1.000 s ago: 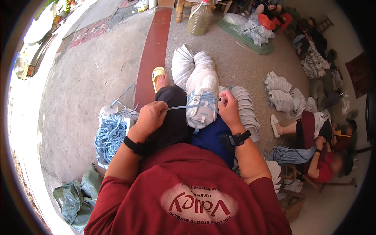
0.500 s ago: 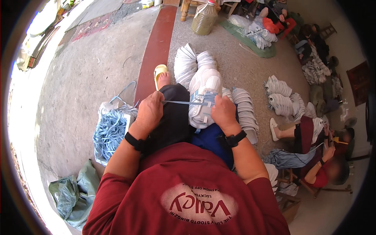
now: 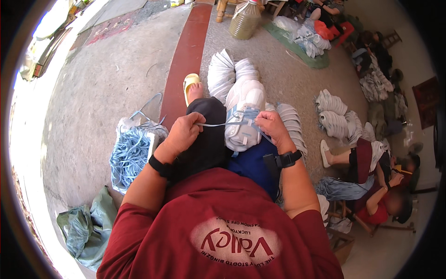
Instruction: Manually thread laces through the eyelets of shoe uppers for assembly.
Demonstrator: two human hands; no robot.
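Note:
A white shoe upper with light-blue lacing rests on my lap, its toe pointing away from me. My left hand is closed on a light-blue shoelace, to the left of the upper over my dark trouser leg. From there the lace runs across the upper toward my right hand. That hand, at the upper's right edge, pinches the lace between thumb and forefinger, with a length slanting below it. A box of loose blue laces stands on the floor at my left.
Stacked white uppers lie beyond my knees and to the right. A green sack sits at lower left. A large jug stands ahead. A co-worker sits at right by a bundle of laces; others work farther back.
My right hand has moved slightly right and turned, its fingers now pinching the lace nearer its tips. The lace between my hands has gone from taut to slightly slack.

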